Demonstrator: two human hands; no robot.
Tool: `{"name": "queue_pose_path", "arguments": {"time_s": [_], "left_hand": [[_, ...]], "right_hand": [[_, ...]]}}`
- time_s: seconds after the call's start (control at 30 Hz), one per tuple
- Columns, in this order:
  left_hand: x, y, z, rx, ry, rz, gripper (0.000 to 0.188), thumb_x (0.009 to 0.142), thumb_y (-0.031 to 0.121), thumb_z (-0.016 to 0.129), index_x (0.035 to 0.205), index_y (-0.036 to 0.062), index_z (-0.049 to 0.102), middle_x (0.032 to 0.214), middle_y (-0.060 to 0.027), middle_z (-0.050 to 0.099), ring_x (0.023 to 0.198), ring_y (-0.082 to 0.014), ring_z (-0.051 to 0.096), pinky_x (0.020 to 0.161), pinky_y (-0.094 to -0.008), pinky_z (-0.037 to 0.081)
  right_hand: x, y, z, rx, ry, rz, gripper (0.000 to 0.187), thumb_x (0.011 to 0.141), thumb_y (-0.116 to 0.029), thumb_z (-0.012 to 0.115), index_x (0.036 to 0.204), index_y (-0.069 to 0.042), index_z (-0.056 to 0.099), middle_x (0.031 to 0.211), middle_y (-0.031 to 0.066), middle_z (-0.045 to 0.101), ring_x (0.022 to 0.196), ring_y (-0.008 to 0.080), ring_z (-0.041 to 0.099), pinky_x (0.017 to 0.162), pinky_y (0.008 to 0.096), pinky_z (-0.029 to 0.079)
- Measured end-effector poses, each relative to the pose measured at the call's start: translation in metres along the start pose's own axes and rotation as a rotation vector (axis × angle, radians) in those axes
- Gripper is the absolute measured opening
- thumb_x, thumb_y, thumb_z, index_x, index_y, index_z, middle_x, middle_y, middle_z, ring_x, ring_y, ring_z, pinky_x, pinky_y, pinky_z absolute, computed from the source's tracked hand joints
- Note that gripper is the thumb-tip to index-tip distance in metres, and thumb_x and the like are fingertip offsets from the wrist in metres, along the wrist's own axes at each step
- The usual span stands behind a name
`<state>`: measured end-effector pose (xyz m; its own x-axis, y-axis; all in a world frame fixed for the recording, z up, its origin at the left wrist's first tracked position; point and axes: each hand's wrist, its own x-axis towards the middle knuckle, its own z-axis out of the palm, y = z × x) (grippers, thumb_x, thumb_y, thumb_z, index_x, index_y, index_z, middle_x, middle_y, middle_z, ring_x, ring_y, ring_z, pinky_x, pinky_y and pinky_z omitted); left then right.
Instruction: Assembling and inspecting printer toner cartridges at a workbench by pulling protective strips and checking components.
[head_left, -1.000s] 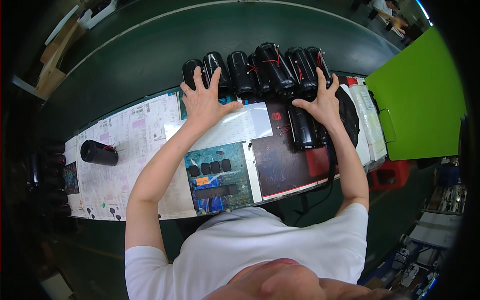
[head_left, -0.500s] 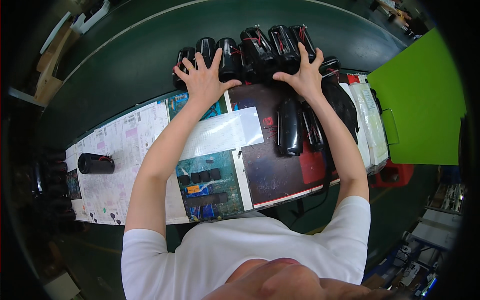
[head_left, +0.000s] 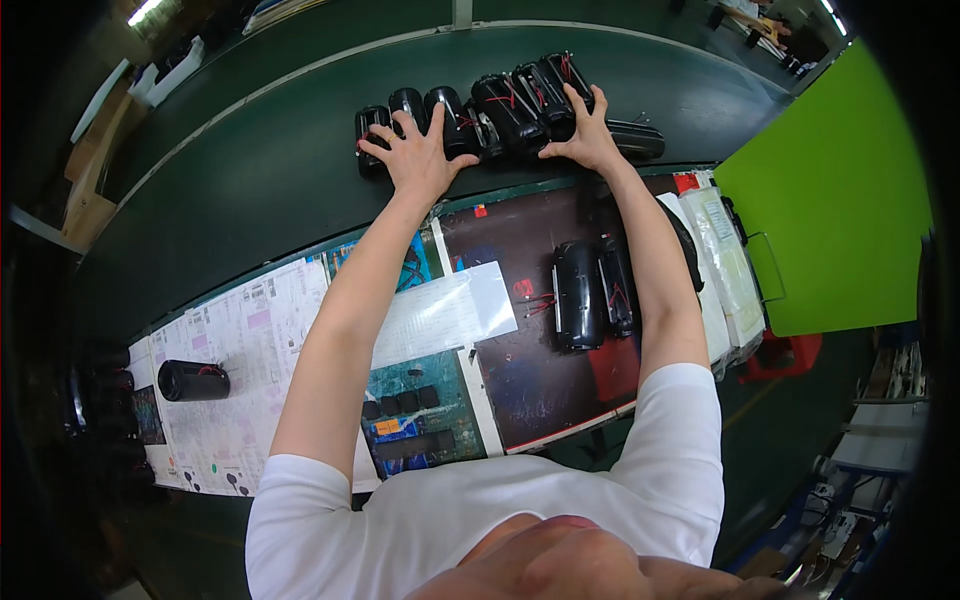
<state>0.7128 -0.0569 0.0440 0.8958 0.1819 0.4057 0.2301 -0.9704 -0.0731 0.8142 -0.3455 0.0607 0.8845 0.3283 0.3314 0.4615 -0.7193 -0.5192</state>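
Several glossy black cylindrical housings with thin red wires form a row on the dark green surface beyond the bench. My left hand (head_left: 420, 160) lies with spread fingers over the near side of the left ones, around the upright-looking housing (head_left: 446, 112). At the row's right end, my right hand (head_left: 588, 140) has its fingers apart, with fingertips at the housing (head_left: 568, 78) and thumb near the larger housing (head_left: 508, 110). Neither hand is closed round a single piece. Just right of my right hand, another black housing (head_left: 636, 140) lies on its side.
On the bench, two black housings (head_left: 578, 295) lie by my right forearm, and one black cylinder (head_left: 194, 381) lies on the papers at left. A clear-covered sheet (head_left: 440, 318) lies mid-bench. A bright green panel (head_left: 820, 200) stands at right, beside bagged papers (head_left: 728, 255).
Both hands and the row of housings have moved away from the bench edge onto the green surface. The right-end housing now lies apart from my right hand. My view has tilted slightly.
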Motion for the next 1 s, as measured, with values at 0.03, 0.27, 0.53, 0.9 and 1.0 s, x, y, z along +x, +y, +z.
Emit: {"name": "queue_pose_path", "arguments": {"time_s": [0.03,0.27,0.53,0.9,1.0], "left_hand": [[0.002,0.000,-0.001,-0.009,-0.033,0.009,0.109,0.076,0.086,0.073,0.167,0.0378,0.038,0.159,-0.0310,0.039,0.142,-0.0669,0.035,0.107,-0.0884,0.024],[-0.003,-0.020,0.003,-0.065,-0.085,0.124,0.103,0.084,0.082,0.069,0.168,0.0329,0.036,0.170,-0.0265,0.031,0.155,-0.0614,0.023,0.109,-0.0886,0.023],[-0.030,-0.005,-0.021,-0.175,-0.067,0.208,0.089,0.091,0.068,0.073,0.162,0.0217,0.046,0.165,-0.0272,0.038,0.160,-0.0503,0.021,0.119,-0.0790,0.023],[-0.099,0.052,-0.095,-0.774,-0.127,0.586,0.085,0.084,0.056,0.085,0.142,0.0002,0.059,0.143,-0.0213,0.054,0.139,-0.0440,0.049,0.113,-0.0514,0.046],[-0.142,0.055,-0.131,-0.793,-0.298,0.580,0.112,0.067,0.067,0.091,0.150,0.0023,0.051,0.149,-0.0257,0.048,0.128,-0.0483,0.061,0.104,-0.0539,0.055]], "right_hand": [[0.001,-0.004,-0.005,-0.039,-0.018,0.026,0.143,0.055,-0.044,0.107,0.171,-0.026,0.026,0.173,0.0311,-0.001,0.149,0.0562,0.041,0.120,0.0537,0.047],[-0.013,-0.019,-0.042,-0.278,-0.133,0.162,0.116,0.077,-0.024,0.095,0.171,-0.022,0.026,0.172,0.0385,0.016,0.143,0.0563,0.050,0.117,0.0511,0.048],[-0.049,0.021,-0.080,-0.479,0.134,0.269,0.061,0.090,-0.018,0.079,0.147,-0.015,0.059,0.150,0.0163,0.058,0.122,0.0442,0.069,0.098,0.0552,0.059],[-0.025,0.162,-0.098,-0.499,0.007,0.130,0.068,0.082,0.005,0.068,0.146,-0.016,0.058,0.168,0.0219,0.037,0.138,0.0475,0.057,0.111,0.0521,0.053],[-0.013,0.068,-0.083,-0.648,0.020,0.222,0.067,0.084,0.003,0.069,0.148,-0.016,0.056,0.168,0.0268,0.034,0.132,0.0471,0.062,0.105,0.0533,0.057]]}}
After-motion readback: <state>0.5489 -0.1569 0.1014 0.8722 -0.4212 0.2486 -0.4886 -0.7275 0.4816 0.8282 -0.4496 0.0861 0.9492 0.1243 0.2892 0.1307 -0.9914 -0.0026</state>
